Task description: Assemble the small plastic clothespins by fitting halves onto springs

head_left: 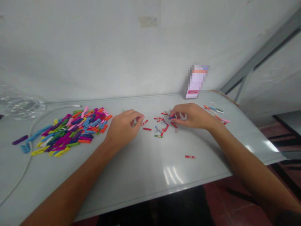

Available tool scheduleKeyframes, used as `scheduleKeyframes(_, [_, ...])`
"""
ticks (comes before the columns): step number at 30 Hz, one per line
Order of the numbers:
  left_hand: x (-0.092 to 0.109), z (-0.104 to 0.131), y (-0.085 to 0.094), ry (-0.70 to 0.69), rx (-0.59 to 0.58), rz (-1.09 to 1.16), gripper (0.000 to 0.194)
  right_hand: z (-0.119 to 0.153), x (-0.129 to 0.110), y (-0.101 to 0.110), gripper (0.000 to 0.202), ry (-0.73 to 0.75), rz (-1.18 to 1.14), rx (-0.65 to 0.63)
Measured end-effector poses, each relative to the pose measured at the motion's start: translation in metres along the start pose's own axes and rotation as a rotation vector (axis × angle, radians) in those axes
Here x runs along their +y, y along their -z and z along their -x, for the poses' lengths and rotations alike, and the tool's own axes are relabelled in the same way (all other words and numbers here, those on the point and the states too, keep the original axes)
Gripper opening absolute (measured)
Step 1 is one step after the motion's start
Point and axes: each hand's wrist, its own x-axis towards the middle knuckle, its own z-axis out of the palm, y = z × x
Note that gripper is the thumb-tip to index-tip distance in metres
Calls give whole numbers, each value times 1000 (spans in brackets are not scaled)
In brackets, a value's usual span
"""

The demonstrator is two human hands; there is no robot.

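Observation:
My right hand [191,115] pinches a small dark blue clothespin half [172,118] between thumb and fingertips, just above the table. Below and beside it is a loose cluster of mostly red clothespin halves [166,128] with small metal springs among them. A green half [158,136] lies at the cluster's near edge. My left hand [123,127] is closed in a pinch left of the cluster; what its fingertips hold, if anything, is too small to make out. A red half [147,129] lies just right of that hand.
A heap of multicoloured clothespins [72,131] covers the table's left side, beside a white cable [28,160] and clear plastic [17,102]. A phone [197,80] leans against the wall. Several coloured pieces [217,110] lie at right; one red piece [190,156] lies nearer the front edge.

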Motion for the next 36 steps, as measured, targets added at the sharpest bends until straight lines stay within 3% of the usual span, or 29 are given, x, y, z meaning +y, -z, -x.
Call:
scheduleKeyframes(6, [4, 0, 0, 7, 4, 19, 24, 1, 8, 1, 16, 1, 62, 175])
scheduleKeyframes(18, [9, 3, 0, -18, 22, 26, 24, -4, -15, -13, 21, 69, -89, 142])
scheduleKeyframes(23, [-23, -6, 8, 249, 196, 69, 22, -5, -12, -12, 23, 24, -70, 187])
scheduleKeyframes(27, [-48, -13, 19, 409, 252, 113, 22, -4, -9, -13, 23, 22, -62, 186])
scheduleKeyframes(31, [-45, -13, 24, 321, 160, 279, 26, -5, -12, -11, 19, 53, -71, 197])
scheduleKeyframes(36, [-22, -7, 20, 168, 75, 349, 24, -21, -32, 3, 14, 91, -9, 361])
